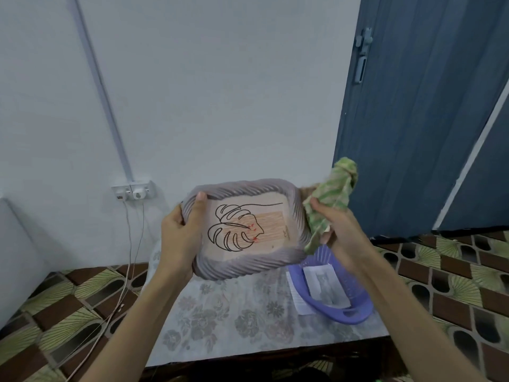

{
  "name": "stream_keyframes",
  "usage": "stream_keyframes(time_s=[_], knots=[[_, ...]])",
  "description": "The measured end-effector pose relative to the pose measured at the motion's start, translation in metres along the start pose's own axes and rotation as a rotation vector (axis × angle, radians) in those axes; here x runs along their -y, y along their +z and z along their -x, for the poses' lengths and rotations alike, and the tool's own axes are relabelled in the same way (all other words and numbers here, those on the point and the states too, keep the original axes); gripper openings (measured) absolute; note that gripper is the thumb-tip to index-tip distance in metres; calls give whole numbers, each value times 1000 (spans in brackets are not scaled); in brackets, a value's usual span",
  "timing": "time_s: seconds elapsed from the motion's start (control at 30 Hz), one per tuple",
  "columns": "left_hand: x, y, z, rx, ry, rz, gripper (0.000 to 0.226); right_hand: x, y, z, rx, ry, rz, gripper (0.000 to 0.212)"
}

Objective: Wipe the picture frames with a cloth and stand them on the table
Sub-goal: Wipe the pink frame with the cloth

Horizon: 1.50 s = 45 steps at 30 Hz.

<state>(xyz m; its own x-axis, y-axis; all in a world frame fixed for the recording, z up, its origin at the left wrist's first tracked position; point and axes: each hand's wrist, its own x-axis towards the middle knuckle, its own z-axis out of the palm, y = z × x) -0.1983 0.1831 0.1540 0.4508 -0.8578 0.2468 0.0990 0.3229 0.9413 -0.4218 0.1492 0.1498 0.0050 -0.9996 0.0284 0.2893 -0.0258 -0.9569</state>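
Frame: we hold the picture frame [245, 230] up above the table [248, 326], tilted toward us; it has a grey, rope-ridged border around a line drawing of a leaf on a beige and orange ground.
Left hand: our left hand [179, 235] grips the frame's left edge, thumb laid over the front border, fingers curled behind.
Right hand: our right hand [338, 230] clutches the bunched green and white cloth [333, 199], fingers wrapped round it.
Cloth: it presses against the frame's right edge, one end sticking up above the hand.
Table: covered with a grey floral tablecloth.
Basket: a purple plastic basket [355, 312] sits on the table's right side, below the right hand, with another picture [326, 285] lying inside.
Surroundings: pale wall, blue door [413, 106], wall socket [134, 190] with cables hanging.
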Motion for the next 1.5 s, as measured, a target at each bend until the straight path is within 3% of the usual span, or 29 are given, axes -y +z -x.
stream_keyframes(time_s=[0.1,0.17,0.23,0.33,0.43,0.5,0.6,0.7,0.8,0.87,0.97,1.03,1.17,1.2,1.27,1.3,1.4,1.43,1.5], knots=[[-1,-1,1,13,27,-30,22,10,8,8,182,16,236,27],[-4,-2,1,25,70,-61,21,9,13,7,139,-54,416,26],[-7,-2,1,38,116,-82,19,4,19,6,-36,-187,554,18],[-5,-1,3,45,99,-88,23,0,24,3,-290,-289,426,13],[-3,-4,2,39,75,-87,23,1,24,4,-164,-206,315,3],[-6,-4,1,58,102,-92,17,-4,25,7,-43,-192,395,13],[-11,2,2,93,150,-139,23,-13,29,7,-192,-268,413,8],[-9,3,3,104,143,-159,35,-18,32,6,-345,-266,342,17],[-6,0,1,79,114,-151,50,-20,31,7,-189,-221,335,8],[-5,-2,-1,74,100,-154,36,-22,30,7,-104,-238,405,20],[-6,-1,-3,100,110,-177,22,-23,29,7,-233,-271,312,3],[-4,-2,-4,105,110,-200,24,-24,28,5,-284,-180,116,13],[1,-6,-5,77,61,-197,24,-27,16,-4,-170,114,-169,19],[2,-7,-5,66,44,-174,22,-27,11,-6,-140,128,-246,26],[2,-11,-7,50,31,-159,19,-25,-2,-11,-74,77,-297,65],[2,-13,-7,48,33,-168,19,-19,-9,-9,10,59,-248,72],[0,-15,-9,61,43,-193,19,-7,-8,2,265,16,120,35],[-1,-13,-8,69,48,-192,19,-6,-1,7,283,-22,266,30],[-4,-10,-6,91,91,-197,16,-11,13,8,153,-176,501,33]])
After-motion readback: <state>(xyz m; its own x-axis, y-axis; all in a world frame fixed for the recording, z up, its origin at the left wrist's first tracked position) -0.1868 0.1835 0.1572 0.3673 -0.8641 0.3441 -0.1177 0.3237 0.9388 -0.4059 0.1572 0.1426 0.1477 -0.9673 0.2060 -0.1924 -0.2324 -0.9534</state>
